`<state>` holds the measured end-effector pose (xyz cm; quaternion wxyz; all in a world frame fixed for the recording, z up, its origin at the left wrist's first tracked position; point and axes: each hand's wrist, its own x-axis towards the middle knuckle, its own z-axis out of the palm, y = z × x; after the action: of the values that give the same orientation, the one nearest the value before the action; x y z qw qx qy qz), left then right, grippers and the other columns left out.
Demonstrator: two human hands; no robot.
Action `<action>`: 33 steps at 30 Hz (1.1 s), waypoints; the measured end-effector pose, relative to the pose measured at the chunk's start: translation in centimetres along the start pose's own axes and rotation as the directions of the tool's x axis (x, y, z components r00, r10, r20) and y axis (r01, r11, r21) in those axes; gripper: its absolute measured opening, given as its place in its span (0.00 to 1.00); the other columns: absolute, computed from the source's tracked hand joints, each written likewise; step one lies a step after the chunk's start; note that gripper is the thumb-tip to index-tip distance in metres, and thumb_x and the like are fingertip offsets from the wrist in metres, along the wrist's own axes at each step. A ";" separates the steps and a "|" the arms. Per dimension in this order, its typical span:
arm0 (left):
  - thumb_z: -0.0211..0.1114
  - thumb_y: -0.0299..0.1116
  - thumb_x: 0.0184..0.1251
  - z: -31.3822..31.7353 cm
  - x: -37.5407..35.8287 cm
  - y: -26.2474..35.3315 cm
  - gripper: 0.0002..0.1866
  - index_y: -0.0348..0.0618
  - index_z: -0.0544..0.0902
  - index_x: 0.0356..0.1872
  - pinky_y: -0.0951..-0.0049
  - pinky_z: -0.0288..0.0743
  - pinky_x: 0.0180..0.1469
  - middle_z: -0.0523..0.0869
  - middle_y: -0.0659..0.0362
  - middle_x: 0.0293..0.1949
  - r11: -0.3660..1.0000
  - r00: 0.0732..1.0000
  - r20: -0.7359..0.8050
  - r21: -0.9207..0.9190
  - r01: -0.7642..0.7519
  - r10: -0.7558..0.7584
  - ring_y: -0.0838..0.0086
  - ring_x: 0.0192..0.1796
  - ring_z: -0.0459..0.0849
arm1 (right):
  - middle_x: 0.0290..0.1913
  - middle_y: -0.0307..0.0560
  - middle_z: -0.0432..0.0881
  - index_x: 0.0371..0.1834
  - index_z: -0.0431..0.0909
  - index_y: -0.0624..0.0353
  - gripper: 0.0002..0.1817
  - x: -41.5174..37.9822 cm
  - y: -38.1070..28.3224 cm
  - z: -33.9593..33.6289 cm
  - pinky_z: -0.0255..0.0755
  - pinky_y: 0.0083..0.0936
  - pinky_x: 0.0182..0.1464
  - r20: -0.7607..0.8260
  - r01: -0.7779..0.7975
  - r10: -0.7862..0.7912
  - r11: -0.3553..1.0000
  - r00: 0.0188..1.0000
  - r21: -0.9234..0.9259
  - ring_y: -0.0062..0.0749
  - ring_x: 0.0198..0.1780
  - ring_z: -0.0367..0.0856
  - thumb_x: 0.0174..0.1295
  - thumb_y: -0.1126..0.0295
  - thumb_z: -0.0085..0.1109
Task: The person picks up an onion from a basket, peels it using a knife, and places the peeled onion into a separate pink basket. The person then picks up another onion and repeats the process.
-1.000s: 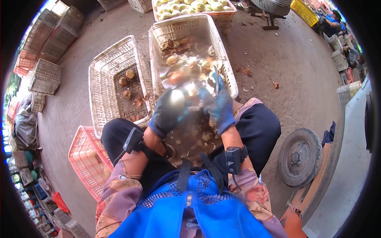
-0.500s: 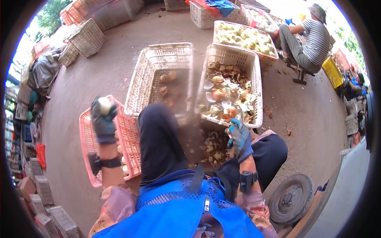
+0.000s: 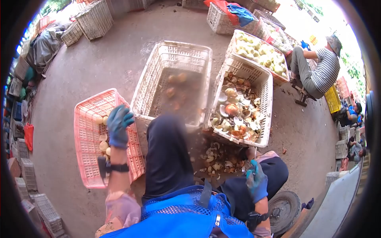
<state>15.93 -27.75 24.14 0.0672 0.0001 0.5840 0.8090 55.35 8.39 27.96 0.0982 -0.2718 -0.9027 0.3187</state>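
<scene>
My left hand (image 3: pixel 120 126), in a blue-grey glove, is over the right rim of the pink crate (image 3: pixel 88 104). Its fingers stretch out and no onion shows in them. Several peeled onions (image 3: pixel 104 146) lie inside that crate. Above my bent knee, my right hand (image 3: pixel 256 180) is closed round a small knife (image 3: pixel 255 152) whose thin blade points up; the glove hides its handle. Ahead stands a white crate (image 3: pixel 190 48) holding a few unpeeled onions (image 3: pixel 170 92). Beside it, another white crate (image 3: pixel 266 113) is filled with onion skins and scraps (image 3: pixel 238 113).
Onion scraps (image 3: pixel 216 158) litter the ground between my legs. Behind the scrap crate stands a crate of peeled onions (image 3: pixel 262 51). A person in a striped shirt (image 3: pixel 325 73) sits at the right. A wheel (image 3: pixel 283 212) lies near my right elbow.
The onion has left my left hand, which has moved right and spread its fingers. My right hand with the knife has moved down and right. The view has shifted.
</scene>
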 end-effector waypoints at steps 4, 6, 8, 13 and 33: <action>0.65 0.38 0.72 5.8 11.1 -5.5 0.16 0.41 0.80 0.53 0.72 0.83 0.34 0.84 0.55 0.38 0.982 0.978 0.091 -0.010 0.188 -0.186 0.68 0.35 0.87 | 0.33 0.35 0.81 0.74 0.66 0.56 0.27 1.9 -1.1 -0.5 0.67 0.12 0.25 -0.071 -0.264 0.359 0.793 0.931 0.549 0.13 0.23 0.71 0.72 0.66 0.54; 0.66 0.41 0.69 7.4 15.9 -9.1 0.18 0.42 0.80 0.53 0.68 0.83 0.33 0.83 0.57 0.36 0.950 0.950 0.082 0.111 0.291 -0.301 0.69 0.31 0.86 | 0.32 0.35 0.81 0.75 0.64 0.60 0.30 3.2 -0.7 -0.7 0.65 0.11 0.24 -0.135 -0.239 0.412 0.732 0.901 0.639 0.12 0.22 0.70 0.72 0.64 0.57; 0.66 0.43 0.68 7.6 20.3 -14.0 0.18 0.46 0.80 0.53 0.66 0.82 0.32 0.83 0.58 0.36 0.876 0.901 0.090 0.291 0.384 -0.425 0.69 0.31 0.84 | 0.32 0.35 0.81 0.74 0.64 0.61 0.30 4.3 -0.1 0.1 0.65 0.10 0.24 -0.165 -0.235 0.445 0.711 0.880 0.662 0.12 0.22 0.70 0.72 0.64 0.59; 0.68 0.51 0.62 9.1 24.7 -23.7 0.35 0.43 0.73 0.67 0.52 0.81 0.48 0.82 0.45 0.56 0.500 0.803 -0.094 0.738 0.452 -0.588 0.54 0.50 0.84 | 0.31 0.36 0.80 0.72 0.67 0.61 0.25 5.7 1.2 1.9 0.66 0.11 0.22 -0.148 -0.381 0.553 0.720 0.820 0.581 0.12 0.21 0.70 0.74 0.67 0.54; 0.68 0.37 0.65 14.7 21.5 -23.0 0.17 0.47 0.81 0.53 0.57 0.86 0.41 0.86 0.54 0.45 0.804 0.754 0.282 0.175 0.568 -0.594 0.59 0.45 0.87 | 0.36 0.41 0.82 0.73 0.65 0.64 0.29 9.1 -2.1 2.7 0.72 0.16 0.31 0.050 -0.483 0.536 0.712 0.843 0.510 0.17 0.29 0.76 0.70 0.67 0.58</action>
<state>-1.75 -4.37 5.39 0.4097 -0.0461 0.5669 0.7132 45.96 10.63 27.23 0.1194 -0.4905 -0.6707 0.5434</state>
